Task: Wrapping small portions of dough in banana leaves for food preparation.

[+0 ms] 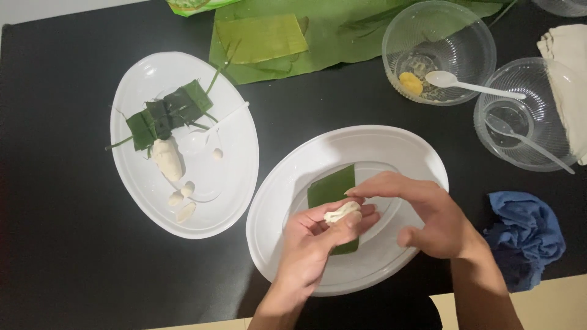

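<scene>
Head view showed your left hand pinching a dough piece, right hand fingers loosely apart. One leaf parcel lay wrapped at ten o'clock; the leaf strip stayed unfolded

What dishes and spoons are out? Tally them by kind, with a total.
White oval plates: 2
Clear plastic bowls: 3, the third cut off by the frame
White plastic spoons: 2
Total: 7
</scene>
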